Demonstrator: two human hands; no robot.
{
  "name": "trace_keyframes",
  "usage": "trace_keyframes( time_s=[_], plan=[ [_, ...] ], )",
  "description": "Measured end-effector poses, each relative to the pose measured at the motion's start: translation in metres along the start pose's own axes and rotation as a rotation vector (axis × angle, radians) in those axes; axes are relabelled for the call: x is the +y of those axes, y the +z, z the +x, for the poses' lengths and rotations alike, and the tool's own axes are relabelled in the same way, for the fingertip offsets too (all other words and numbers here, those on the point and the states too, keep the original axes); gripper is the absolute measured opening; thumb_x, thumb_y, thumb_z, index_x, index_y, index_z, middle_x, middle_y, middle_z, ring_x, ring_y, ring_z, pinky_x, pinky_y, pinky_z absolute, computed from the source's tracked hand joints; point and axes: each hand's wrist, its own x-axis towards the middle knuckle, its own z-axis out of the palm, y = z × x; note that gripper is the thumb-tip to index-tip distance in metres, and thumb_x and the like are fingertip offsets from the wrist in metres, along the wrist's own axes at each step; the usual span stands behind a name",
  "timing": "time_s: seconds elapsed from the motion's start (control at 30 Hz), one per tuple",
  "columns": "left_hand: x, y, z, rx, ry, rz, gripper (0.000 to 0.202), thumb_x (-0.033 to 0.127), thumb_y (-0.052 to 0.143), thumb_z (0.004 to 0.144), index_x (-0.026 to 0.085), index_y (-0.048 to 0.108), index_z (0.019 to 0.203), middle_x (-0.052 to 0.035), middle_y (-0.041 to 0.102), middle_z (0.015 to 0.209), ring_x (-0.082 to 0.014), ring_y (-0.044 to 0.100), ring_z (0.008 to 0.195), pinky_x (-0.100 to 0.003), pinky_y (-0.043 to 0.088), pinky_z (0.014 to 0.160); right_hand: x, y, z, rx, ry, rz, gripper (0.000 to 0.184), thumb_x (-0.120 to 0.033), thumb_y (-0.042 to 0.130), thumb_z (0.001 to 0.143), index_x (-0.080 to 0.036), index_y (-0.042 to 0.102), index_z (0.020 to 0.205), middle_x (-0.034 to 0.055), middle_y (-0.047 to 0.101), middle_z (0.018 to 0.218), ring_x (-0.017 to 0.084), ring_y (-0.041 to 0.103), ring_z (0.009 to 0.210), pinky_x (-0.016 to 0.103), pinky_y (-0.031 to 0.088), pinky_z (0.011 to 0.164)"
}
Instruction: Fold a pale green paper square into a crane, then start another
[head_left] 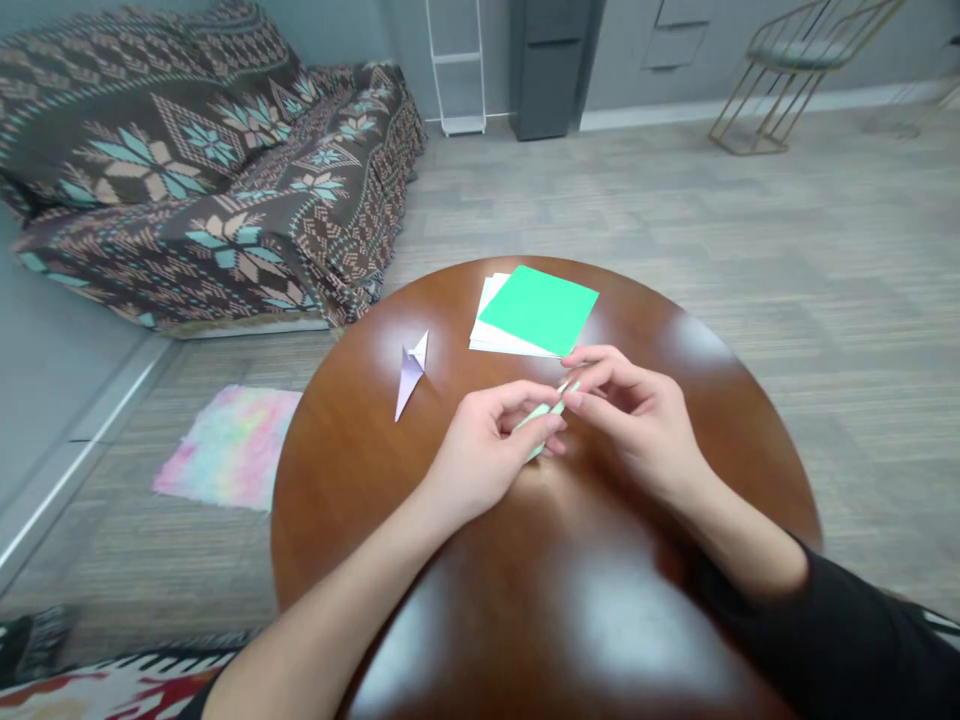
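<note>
Both hands meet above the middle of the round table. A small piece of pale green folded paper (537, 415) is pinched between the thumb and fingers of my left hand (491, 437). At the paper's upper right end, the thumb and forefinger of my right hand (642, 410) close on a narrow tip of it. My fingers hide much of the paper, so its full shape does not show. To the left on the table lies a folded lilac paper figure (411, 372) with pointed ends.
Behind my hands, a bright green square sheet (541, 308) rests on white sheets (491, 335) on the brown wooden table (345, 490). A sofa with a patterned cover (225, 190) stands at the back left, beside a pastel fluffy mat (229, 445). A wire chair (802, 60) is far right.
</note>
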Motion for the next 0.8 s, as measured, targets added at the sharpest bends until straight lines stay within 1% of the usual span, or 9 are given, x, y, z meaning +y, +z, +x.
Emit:
trace_keyframes(
  time_s=[0.1, 0.17, 0.27, 0.33, 0.4, 0.47, 0.57, 0.67, 0.8],
  plan=[
    [0.000, 0.000, -0.001, 0.043, -0.007, -0.013, 0.045, 0.029, 0.080, 0.080, 0.018, 0.062, 0.120, -0.0015, 0.074, 0.077, -0.0174, 0.072, 0.072, -0.027, 0.054, 0.071, 0.001, 0.001, 0.001, 0.037, -0.002, 0.028, 0.017, -0.021, 0.077, 0.082, -0.023, 0.068, 0.068, 0.0065, 0.066, 0.095, 0.025, 0.061, 0.115, 0.039, 0.050, 0.098],
    [0.000, 0.000, 0.000, 0.053, -0.018, 0.032, 0.051, 0.028, 0.082, 0.078, 0.019, 0.061, 0.122, -0.0004, 0.074, 0.075, -0.0166, 0.070, 0.071, -0.025, 0.051, 0.069, 0.001, 0.003, 0.001, 0.054, -0.003, 0.030, 0.020, -0.021, 0.077, 0.081, -0.023, 0.066, 0.066, 0.0062, 0.065, 0.095, 0.025, 0.061, 0.114, 0.039, 0.050, 0.098],
    [-0.002, -0.001, 0.001, 0.026, -0.032, 0.073, 0.031, 0.031, 0.083, 0.076, 0.014, 0.071, 0.100, -0.0031, 0.074, 0.080, -0.0155, 0.066, 0.072, -0.025, 0.048, 0.070, 0.000, 0.005, 0.000, 0.071, 0.001, 0.008, 0.019, -0.024, 0.077, 0.082, -0.022, 0.066, 0.066, 0.0071, 0.066, 0.101, 0.025, 0.061, 0.113, 0.037, 0.051, 0.094],
    [-0.004, -0.002, 0.003, 0.044, -0.022, 0.009, 0.025, 0.031, 0.085, 0.075, 0.013, 0.072, 0.088, -0.0038, 0.074, 0.083, -0.0157, 0.066, 0.076, -0.025, 0.049, 0.074, 0.000, 0.007, -0.001, 0.075, 0.018, -0.004, 0.014, -0.026, 0.077, 0.083, -0.021, 0.069, 0.072, 0.0070, 0.067, 0.105, 0.024, 0.062, 0.110, 0.035, 0.052, 0.090],
    [-0.007, -0.002, 0.004, 0.088, 0.001, -0.107, 0.024, 0.030, 0.086, 0.074, 0.014, 0.073, 0.086, -0.0023, 0.072, 0.081, -0.0144, 0.065, 0.076, -0.025, 0.049, 0.076, 0.000, 0.008, -0.001, 0.054, 0.059, -0.005, 0.011, -0.030, 0.074, 0.087, -0.021, 0.070, 0.081, 0.0051, 0.068, 0.100, 0.020, 0.064, 0.097, 0.032, 0.052, 0.084],
    [-0.010, -0.002, 0.005, 0.124, 0.006, -0.235, 0.023, 0.028, 0.087, 0.073, 0.014, 0.071, 0.084, 0.0000, 0.069, 0.077, -0.0120, 0.063, 0.073, -0.024, 0.049, 0.076, -0.001, 0.010, -0.003, 0.003, 0.105, -0.021, 0.013, -0.033, 0.071, 0.090, -0.021, 0.069, 0.086, 0.0024, 0.067, 0.088, 0.016, 0.062, 0.081, 0.029, 0.051, 0.076],
    [-0.011, -0.003, 0.006, 0.149, -0.032, -0.382, 0.025, 0.028, 0.087, 0.073, 0.015, 0.067, 0.079, 0.0015, 0.065, 0.074, -0.0100, 0.061, 0.071, -0.023, 0.050, 0.075, -0.001, 0.012, -0.005, -0.085, 0.124, -0.061, 0.016, -0.034, 0.069, 0.092, -0.019, 0.067, 0.086, 0.0011, 0.066, 0.080, 0.015, 0.059, 0.072, 0.027, 0.048, 0.068],
    [-0.012, -0.004, 0.006, 0.145, -0.046, -0.355, 0.025, 0.029, 0.087, 0.073, 0.014, 0.067, 0.077, 0.0019, 0.062, 0.071, -0.0081, 0.056, 0.066, -0.020, 0.045, 0.068, -0.002, 0.013, -0.006, -0.113, 0.100, -0.096, 0.015, -0.031, 0.068, 0.092, -0.018, 0.065, 0.086, 0.0016, 0.066, 0.079, 0.014, 0.059, 0.071, 0.027, 0.046, 0.066],
    [-0.011, -0.007, 0.008, 0.194, 0.028, -0.226, 0.024, 0.032, 0.084, 0.078, 0.014, 0.068, 0.075, 0.0035, 0.056, 0.064, -0.0060, 0.047, 0.057, -0.019, 0.036, 0.055, -0.003, 0.012, -0.006, -0.121, 0.098, -0.131, 0.014, -0.027, 0.065, 0.092, -0.018, 0.063, 0.082, 0.0000, 0.063, 0.073, 0.013, 0.055, 0.065, 0.027, 0.044, 0.062]
  ],
)
